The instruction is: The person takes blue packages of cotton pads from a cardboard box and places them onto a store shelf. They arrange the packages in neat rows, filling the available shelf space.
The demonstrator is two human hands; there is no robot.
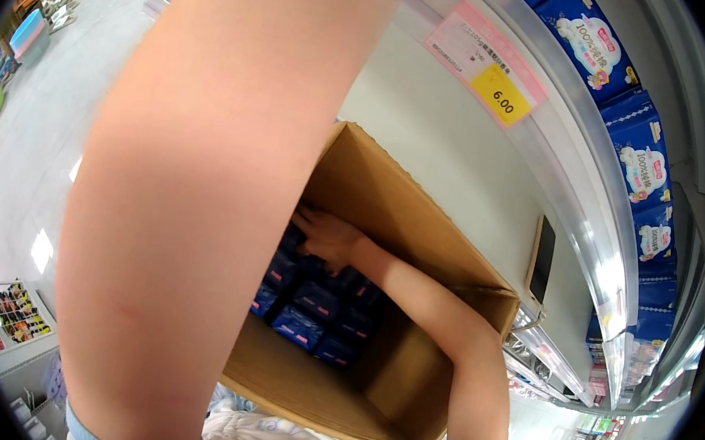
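Deep inside an open cardboard box, my right hand reaches down onto dark blue plastic packs. Its fingers are spread at the packs near the far-left side, and some fingertips are hard to see in the shadow. Several packs lie side by side on the box floor, with brown cardboard showing around them. My left forearm crosses the front of the view and covers the box's left part. The left hand itself is beyond the top edge, out of view.
A white shelf board lies behind the box, with a smartphone on it. Above runs a clear shelf-edge strip with a price tag. Blue cotton-product packs line that upper shelf. Plastic basins stand at far left.
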